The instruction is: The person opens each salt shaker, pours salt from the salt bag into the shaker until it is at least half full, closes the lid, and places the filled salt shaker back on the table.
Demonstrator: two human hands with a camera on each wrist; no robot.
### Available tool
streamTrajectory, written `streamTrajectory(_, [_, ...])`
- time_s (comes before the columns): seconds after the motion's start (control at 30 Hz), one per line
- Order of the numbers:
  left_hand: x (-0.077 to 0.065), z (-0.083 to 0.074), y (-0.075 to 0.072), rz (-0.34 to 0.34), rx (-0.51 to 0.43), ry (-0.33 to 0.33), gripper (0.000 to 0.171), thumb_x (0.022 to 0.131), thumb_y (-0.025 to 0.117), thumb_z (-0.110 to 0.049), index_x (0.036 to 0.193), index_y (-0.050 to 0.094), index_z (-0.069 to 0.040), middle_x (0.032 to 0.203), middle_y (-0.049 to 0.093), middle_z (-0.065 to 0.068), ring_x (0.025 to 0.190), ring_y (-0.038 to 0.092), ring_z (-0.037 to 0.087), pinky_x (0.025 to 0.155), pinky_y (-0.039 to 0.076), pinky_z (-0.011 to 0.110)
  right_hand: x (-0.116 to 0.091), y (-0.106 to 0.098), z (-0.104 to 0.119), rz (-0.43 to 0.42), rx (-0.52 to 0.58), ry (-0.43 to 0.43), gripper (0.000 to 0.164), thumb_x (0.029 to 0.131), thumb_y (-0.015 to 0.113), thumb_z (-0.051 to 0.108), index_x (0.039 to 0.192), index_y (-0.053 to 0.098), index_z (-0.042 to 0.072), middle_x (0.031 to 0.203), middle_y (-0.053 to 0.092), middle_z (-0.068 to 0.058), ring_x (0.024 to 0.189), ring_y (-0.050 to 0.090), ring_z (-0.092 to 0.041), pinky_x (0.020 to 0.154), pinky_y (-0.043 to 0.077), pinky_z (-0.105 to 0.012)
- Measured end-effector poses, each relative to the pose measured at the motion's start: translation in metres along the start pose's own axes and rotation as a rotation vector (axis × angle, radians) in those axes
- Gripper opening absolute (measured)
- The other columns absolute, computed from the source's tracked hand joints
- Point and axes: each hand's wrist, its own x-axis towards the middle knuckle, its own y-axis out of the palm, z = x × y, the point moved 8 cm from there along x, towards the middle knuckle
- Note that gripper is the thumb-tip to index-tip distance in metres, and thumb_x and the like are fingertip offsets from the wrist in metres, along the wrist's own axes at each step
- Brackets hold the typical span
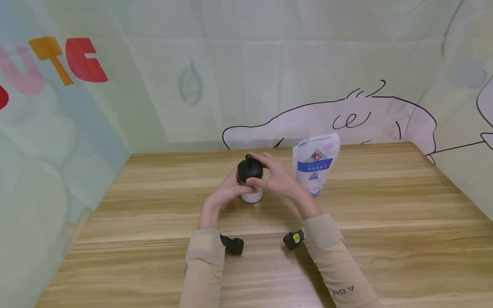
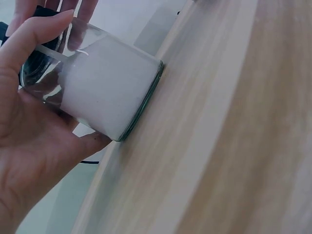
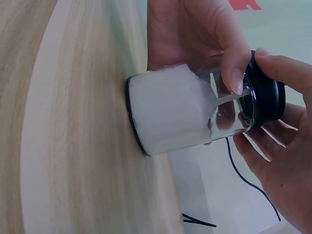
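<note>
A clear glass jar (image 1: 252,197) stands upright on the table, partly filled with white grains. My left hand (image 1: 226,189) wraps round the jar's glass body from the left, its thumb along the near side. On top sits a black lid (image 1: 250,170) with a small knob, and my right hand (image 1: 280,177) grips its rim between thumb and fingers. In the right wrist view the lid (image 3: 268,95) covers the jar's mouth. A thin pale rod (image 3: 231,99) runs inside the glass from the lid down to the grains (image 3: 168,107).
A white pouch (image 1: 313,177) with a blue band stands right of the jar, just beyond my right wrist. Behind the wooden table (image 1: 161,201) hangs a printed cloth (image 1: 239,64). Black wrist cameras sit on both cuffs, above the tabletop.
</note>
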Motion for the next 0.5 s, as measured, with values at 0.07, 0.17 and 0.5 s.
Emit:
streamTrajectory(0.07, [-0.0004,-0.0005,-0.0001,0.002,0.004,-0.001,0.079,0.082,0.067,0.0,0.148,0.025,-0.014,0.139,0.044,0.013,0.108,0.054,0.019,0.101,0.04,0.035,0.0002,0.0003,-0.0001,-0.009,0.0,-0.002,0.07,0.082,0.076,0.024,0.143,0.045,0.009,0.125,0.054,-0.012,0.124,0.053,-0.029,0.109,0.041,-0.045])
streamTrajectory(0.17, [-0.0009,-0.0014,0.0002,0.002,0.005,-0.003,0.079,0.082,0.067,0.0,0.148,0.026,-0.013,0.14,0.043,0.013,0.111,0.052,0.021,0.103,0.038,0.038,0.0001,0.0003,-0.0003,-0.026,0.006,0.006,0.069,0.081,0.077,0.023,0.141,0.047,0.007,0.122,0.054,-0.012,0.122,0.053,-0.029,0.109,0.042,-0.044])
streamTrajectory(0.5, [-0.0019,-0.0038,0.0008,-0.006,-0.004,0.001,0.079,0.081,0.067,0.001,0.148,0.027,-0.013,0.143,0.042,0.013,0.12,0.047,0.026,0.107,0.034,0.04,-0.0002,-0.0008,-0.0041,-0.082,0.032,0.054,0.069,0.075,0.082,0.026,0.135,0.052,0.01,0.12,0.055,-0.009,0.121,0.054,-0.028,0.108,0.042,-0.044])
